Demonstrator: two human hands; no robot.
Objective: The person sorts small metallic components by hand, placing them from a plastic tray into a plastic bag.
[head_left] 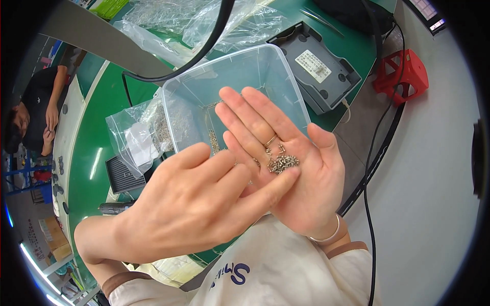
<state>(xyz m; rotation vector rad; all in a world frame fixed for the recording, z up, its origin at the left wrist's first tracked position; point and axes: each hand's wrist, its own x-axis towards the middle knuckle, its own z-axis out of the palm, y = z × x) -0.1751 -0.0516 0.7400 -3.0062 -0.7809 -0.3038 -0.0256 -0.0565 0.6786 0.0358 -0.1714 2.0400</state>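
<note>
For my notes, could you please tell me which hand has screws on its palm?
The right hand, palm up; the left hand, back up, only has one finger at the screws.

1 camera view: wide fisheye worn on person's head, facing down, shirt (278, 265) at lower edge. Left hand (184, 196) and right hand (306, 176) close, mid-view; green table (92, 140) farther off, edges bowing rimward.

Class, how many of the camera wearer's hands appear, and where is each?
2. The right hand, palm up over the clear tub, holds small metal pieces; the left hand, partly covering it, has one finger at them.
</note>
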